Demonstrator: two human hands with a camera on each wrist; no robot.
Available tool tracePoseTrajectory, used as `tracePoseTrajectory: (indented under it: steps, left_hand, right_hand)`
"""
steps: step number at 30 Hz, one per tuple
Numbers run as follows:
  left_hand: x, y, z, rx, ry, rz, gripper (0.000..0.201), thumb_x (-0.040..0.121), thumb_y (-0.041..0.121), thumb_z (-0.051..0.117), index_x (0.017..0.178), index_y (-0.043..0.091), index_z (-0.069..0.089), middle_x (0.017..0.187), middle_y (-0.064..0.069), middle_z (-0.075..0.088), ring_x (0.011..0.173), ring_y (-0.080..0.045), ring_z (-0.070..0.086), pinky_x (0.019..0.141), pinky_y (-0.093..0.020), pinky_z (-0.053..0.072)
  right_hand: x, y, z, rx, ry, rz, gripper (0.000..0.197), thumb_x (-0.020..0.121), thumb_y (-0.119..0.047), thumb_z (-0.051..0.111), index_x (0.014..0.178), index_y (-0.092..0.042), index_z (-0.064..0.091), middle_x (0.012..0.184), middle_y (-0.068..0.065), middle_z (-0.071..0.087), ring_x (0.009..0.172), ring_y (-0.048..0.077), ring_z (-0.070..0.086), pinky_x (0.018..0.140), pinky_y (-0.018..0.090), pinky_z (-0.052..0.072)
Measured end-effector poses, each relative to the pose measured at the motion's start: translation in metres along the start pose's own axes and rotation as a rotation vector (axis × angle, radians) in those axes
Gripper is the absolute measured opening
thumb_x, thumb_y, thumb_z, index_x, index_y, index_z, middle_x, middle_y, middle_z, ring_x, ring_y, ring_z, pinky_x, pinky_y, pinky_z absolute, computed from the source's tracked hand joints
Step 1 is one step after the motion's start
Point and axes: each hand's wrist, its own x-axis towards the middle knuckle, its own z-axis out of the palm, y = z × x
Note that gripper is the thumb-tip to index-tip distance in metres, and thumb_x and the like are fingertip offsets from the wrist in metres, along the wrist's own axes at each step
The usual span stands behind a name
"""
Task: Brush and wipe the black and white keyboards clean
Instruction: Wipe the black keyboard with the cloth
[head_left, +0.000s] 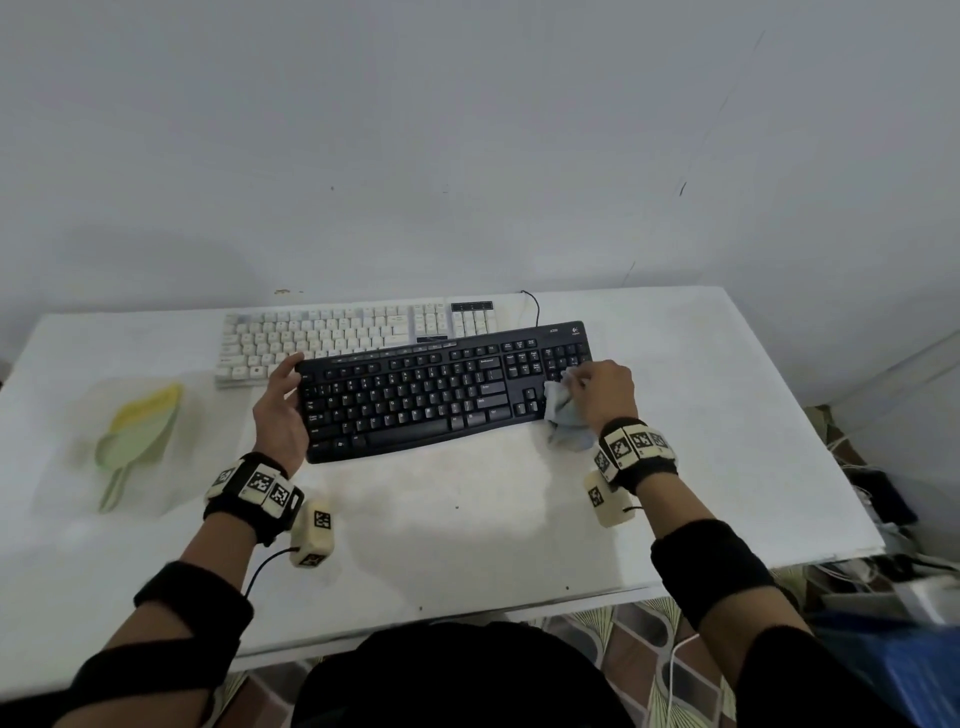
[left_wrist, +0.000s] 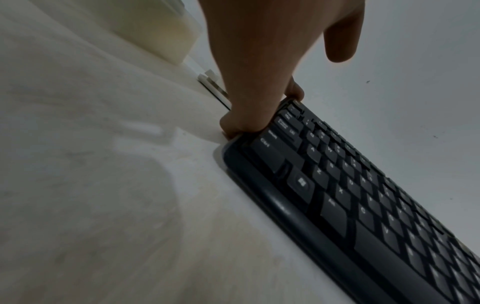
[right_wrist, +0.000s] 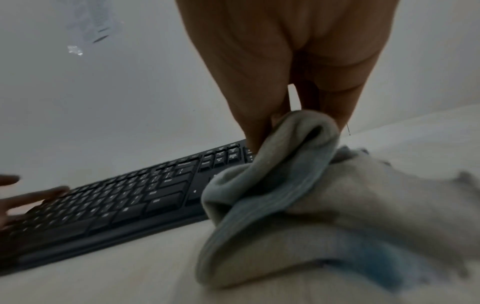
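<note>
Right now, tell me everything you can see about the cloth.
The cloth is a crumpled, soft-looking rag, pale grey with blue patches and a ribbed blue edge. The right hand pinches its upper folds and holds it on the right end of the black keyboard, over the number pad. Its lower part spills off the keyboard's front edge onto the white table.

white keyboard (head_left: 332, 332) behind black keyboard (head_left: 415, 395)

plain room, white desk (head_left: 675, 364), bare wall (head_left: 467, 130)
</note>
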Motion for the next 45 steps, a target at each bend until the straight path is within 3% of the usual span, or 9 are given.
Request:
tracePoseTrajectory:
  steps: [5,13,19,24,29,34,39,42,45]
  left_hand:
    - [-0.002,-0.002,0.0,-0.004,0.001,0.025,0.03,0.096,0.02,0.052,0.121,0.03,0.064,0.112,0.001,0.064,0.106,-0.018,0.06,0.092,-0.037,0.05]
    - [-0.006,0.001,0.004,-0.016,0.013,0.031,0.028,0.097,0.016,0.05,0.119,0.028,0.063,0.112,0.0,0.064,0.104,-0.017,0.061,0.092,-0.037,0.051]
    - [-0.005,0.003,0.003,0.0,0.024,0.007,0.032,0.087,0.023,0.058,0.118,0.029,0.065,0.112,0.0,0.064,0.104,-0.017,0.061,0.091,-0.037,0.051]
    - [-0.002,-0.002,0.002,0.01,0.023,0.034,0.03,0.096,0.017,0.052,0.121,0.028,0.063,0.119,-0.004,0.062,0.108,-0.02,0.06,0.097,-0.04,0.05]
    - [0.001,-0.001,0.003,0.024,0.054,0.031,0.032,0.087,0.023,0.06,0.118,0.029,0.064,0.122,-0.005,0.06,0.11,-0.021,0.059,0.101,-0.042,0.047]
    - [0.011,-0.003,0.02,0.084,0.141,0.079,0.021,0.098,0.017,0.053,0.116,0.024,0.06,0.107,0.003,0.061,0.095,-0.012,0.06,0.084,-0.031,0.049]
    - [0.028,-0.001,0.02,0.141,0.169,0.048,0.033,0.072,0.042,0.067,0.104,0.037,0.071,0.125,-0.002,0.061,0.117,-0.024,0.058,0.109,-0.05,0.043]
    - [0.032,0.0,0.027,0.126,0.164,0.084,0.031,0.077,0.039,0.066,0.107,0.033,0.069,0.122,-0.001,0.06,0.115,-0.023,0.057,0.11,-0.049,0.043]
    - [0.048,-0.014,0.011,0.134,0.154,0.112,0.03,0.078,0.044,0.068,0.107,0.035,0.072,0.128,-0.003,0.06,0.133,-0.034,0.053,0.119,-0.056,0.034]
  right_hand:
    - [-0.015,0.005,-0.003,-0.103,-0.135,0.125,0.022,0.092,-0.027,0.071,0.09,-0.006,0.075,0.093,0.012,0.067,0.086,0.028,0.066,0.076,0.032,0.056]
    - [0.015,-0.021,-0.012,0.124,0.156,-0.101,0.019,0.098,-0.025,0.064,0.1,-0.01,0.075,0.1,0.011,0.064,0.085,0.022,0.058,0.077,0.03,0.045]
    - [0.002,-0.004,-0.002,-0.048,0.009,-0.042,0.018,0.097,-0.024,0.066,0.106,-0.016,0.079,0.105,0.012,0.073,0.095,0.028,0.067,0.08,0.03,0.051]
    - [-0.017,0.003,-0.006,-0.131,-0.148,0.059,0.017,0.092,-0.029,0.072,0.094,-0.013,0.076,0.098,0.011,0.07,0.082,0.023,0.063,0.072,0.028,0.051]
    - [0.005,-0.018,-0.01,0.086,0.116,-0.106,0.016,0.097,-0.024,0.064,0.104,-0.013,0.073,0.103,0.007,0.067,0.089,0.02,0.06,0.078,0.025,0.044]
    - [0.022,-0.021,-0.004,-0.023,0.032,-0.255,0.025,0.096,-0.006,0.058,0.108,-0.013,0.078,0.112,0.011,0.067,0.104,0.027,0.062,0.087,0.023,0.041]
    - [0.001,-0.004,-0.006,-0.223,-0.074,-0.296,0.017,0.095,-0.02,0.064,0.103,-0.02,0.079,0.114,0.005,0.06,0.106,0.028,0.052,0.087,0.041,0.052]
    - [-0.011,0.001,-0.012,-0.277,-0.108,-0.296,0.016,0.093,-0.026,0.065,0.101,-0.02,0.076,0.12,0.003,0.057,0.106,0.027,0.051,0.081,0.038,0.049]
    - [-0.002,-0.001,-0.018,-0.099,0.057,-0.286,0.015,0.096,-0.022,0.06,0.1,-0.016,0.072,0.114,0.005,0.064,0.096,0.027,0.062,0.076,0.033,0.046]
